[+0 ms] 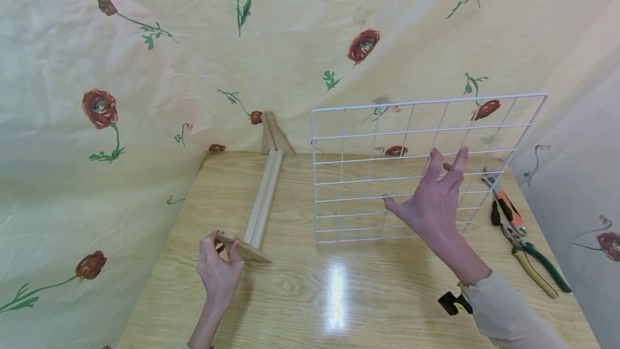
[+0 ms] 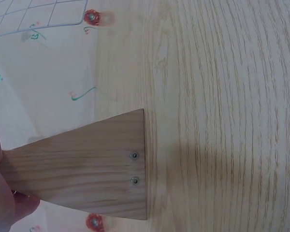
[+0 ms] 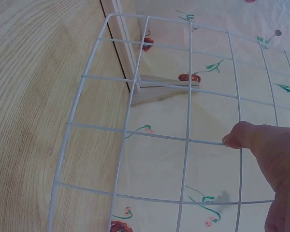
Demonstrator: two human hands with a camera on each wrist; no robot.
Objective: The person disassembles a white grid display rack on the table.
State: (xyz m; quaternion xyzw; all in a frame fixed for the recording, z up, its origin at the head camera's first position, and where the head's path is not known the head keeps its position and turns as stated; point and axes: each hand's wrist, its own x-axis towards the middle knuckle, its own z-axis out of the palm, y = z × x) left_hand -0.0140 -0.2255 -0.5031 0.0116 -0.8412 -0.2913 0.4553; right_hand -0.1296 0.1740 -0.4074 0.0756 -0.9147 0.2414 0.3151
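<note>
My left hand (image 1: 220, 271) pinches the near end piece (image 1: 249, 253) of a wooden stand between thumb and fingers. In the left wrist view this tapered end piece (image 2: 77, 169) shows two screws near its wide edge. A long grooved wooden rail (image 1: 265, 193) runs from it to a matching far end piece (image 1: 275, 136) by the back cloth. My right hand (image 1: 433, 203) holds a white wire grid panel (image 1: 345, 183), tilted upright, with its fingers spread across the wires. The right wrist view shows the thumb (image 3: 241, 135) against one wire of the grid.
Right of the grid lie an orange-and-black handled tool (image 1: 508, 209) and pliers (image 1: 533, 263) with green and yellow handles. A small black item (image 1: 452, 303) lies by the right sleeve. Flowered cloth (image 1: 300, 31) hangs behind and beside the wood-grain table (image 1: 290, 306).
</note>
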